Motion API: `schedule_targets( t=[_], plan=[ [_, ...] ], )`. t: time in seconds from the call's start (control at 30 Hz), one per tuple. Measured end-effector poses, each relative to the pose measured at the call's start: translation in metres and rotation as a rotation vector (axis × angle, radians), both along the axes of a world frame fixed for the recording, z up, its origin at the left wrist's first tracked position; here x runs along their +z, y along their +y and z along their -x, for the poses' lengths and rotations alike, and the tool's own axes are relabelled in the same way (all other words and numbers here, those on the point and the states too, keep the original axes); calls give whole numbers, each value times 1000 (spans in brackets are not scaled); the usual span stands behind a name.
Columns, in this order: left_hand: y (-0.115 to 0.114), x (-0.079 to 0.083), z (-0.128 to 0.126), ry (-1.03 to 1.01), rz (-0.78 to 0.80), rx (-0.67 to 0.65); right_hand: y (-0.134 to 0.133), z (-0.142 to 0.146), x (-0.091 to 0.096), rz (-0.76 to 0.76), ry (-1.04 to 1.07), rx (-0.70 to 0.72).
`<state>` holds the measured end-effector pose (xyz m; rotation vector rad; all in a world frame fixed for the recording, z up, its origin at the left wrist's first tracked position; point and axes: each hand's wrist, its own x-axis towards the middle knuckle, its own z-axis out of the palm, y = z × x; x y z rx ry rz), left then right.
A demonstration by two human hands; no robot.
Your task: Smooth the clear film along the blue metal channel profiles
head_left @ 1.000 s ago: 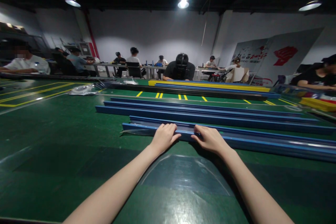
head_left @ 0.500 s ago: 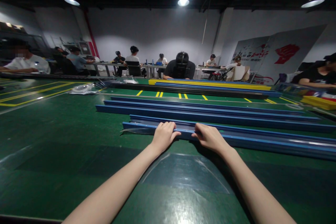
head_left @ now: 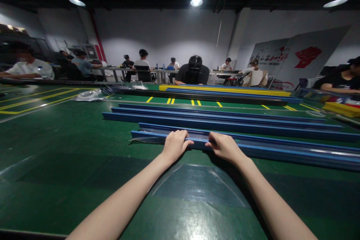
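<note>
Head view, blue channel [head_left: 199,144], green tabletop [head_left: 70,138], lamplit room [head_left: 165,32]

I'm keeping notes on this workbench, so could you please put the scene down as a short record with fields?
Left hand: curled over the near edge of the nearest blue rail
Right hand: same edge, farther right
Behind that rail: more blue rails
Nearer the camera: clear sheet on green table
Far side: yellow bar; person in black, head bowed
</note>
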<state>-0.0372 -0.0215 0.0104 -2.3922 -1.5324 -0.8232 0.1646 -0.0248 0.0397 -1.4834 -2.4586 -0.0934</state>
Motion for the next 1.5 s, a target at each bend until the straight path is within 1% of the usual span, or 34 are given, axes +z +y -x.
schedule_targets(
  t=[0.37, 0.63, 0.8, 1.0, 1.17, 1.33, 1.5],
  plan=[
    [2, 1, 1, 22, 23, -2, 0, 1, 0, -12, -3, 2],
    [2, -1, 1, 22, -1, -20, -1, 1, 0, -18, -13, -5],
    [2, -1, 2, 53, -28, -19, -1, 1, 0, -12, -21, -23],
    [1, 4, 6, 117, -94, -18, 0, -1, 0, -8, -29, -14],
    [2, 7, 9, 126, -122, -6, 0, -1, 0, -18, -29, -4],
    [4, 9, 11, 77, -83, -14, -1, -1, 0, -22, -34, 0],
    [9, 8, 12, -16, 17, -41, -1, -1, 0, -23, -38, 4]
  ],
)
